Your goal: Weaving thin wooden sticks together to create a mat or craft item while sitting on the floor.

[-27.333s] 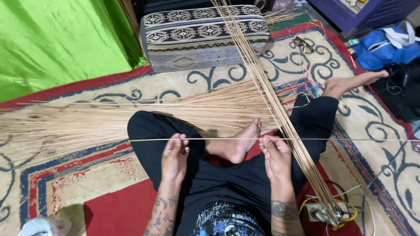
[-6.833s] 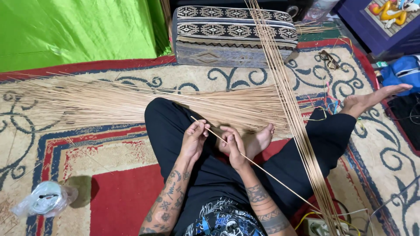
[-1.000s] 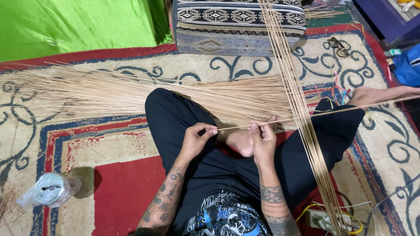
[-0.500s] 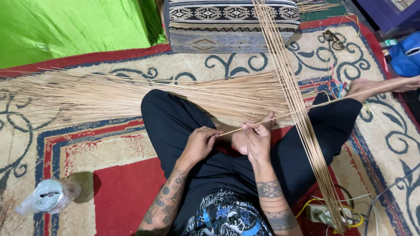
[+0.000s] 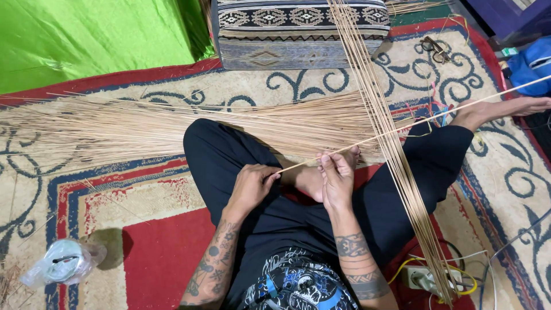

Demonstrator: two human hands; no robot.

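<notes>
The person sits cross-legged on the patterned carpet (image 5: 143, 189), dark trousers, tattooed forearms, bare feet. The left hand (image 5: 251, 186) is curled shut around the near end of a single thin stick (image 5: 413, 123), fingers folded in, thumb pressed against it. The right hand (image 5: 337, 178) pinches the same stick just to the right, fingertips (image 5: 325, 159) closed on it right by the left hand. From there the stick runs up and away to the far right, rising over the right knee and passing above the outstretched foot (image 5: 499, 109) towards the frame edge.

Underneath it, a long bundle of straight sticks (image 5: 390, 143) lies across the right leg, running from the far side down to the near right corner. A wide fan of loose sticks (image 5: 143, 129) spreads across the carpet to the left, just beyond the knees, its ends crossing under the bundle.

At the far side stands a patterned cushion (image 5: 298, 34), the bundle resting against its top. Left of that, a bright green cloth (image 5: 86, 40). Near left, a crumpled clear plastic bag (image 5: 60, 264) sits on the carpet. Near right, a white power strip (image 5: 425, 278) with yellow and white cables. Far right, a blue bag (image 5: 531, 63) and a pair of scissors (image 5: 436, 49) on the carpet.
</notes>
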